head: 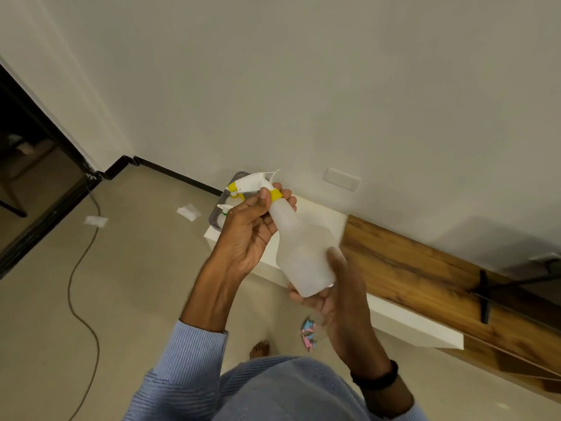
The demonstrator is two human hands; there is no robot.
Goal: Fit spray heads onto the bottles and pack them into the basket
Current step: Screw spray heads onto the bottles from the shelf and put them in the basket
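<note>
Fingers of left hand [246, 235] tight round the spray head [250, 181], right hand [337, 302] round the bottle [299, 238] base.

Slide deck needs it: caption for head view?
Left hand grips spray head collar; right hand holds bottle base.

A single wide-angle camera on the person's head looks forward and down, close on the bottle [303, 247] between left hand [243, 235] and right hand [337, 302] at centre; wall [303, 71] at twelve o'clock, floor [136, 284] at eight.
</note>
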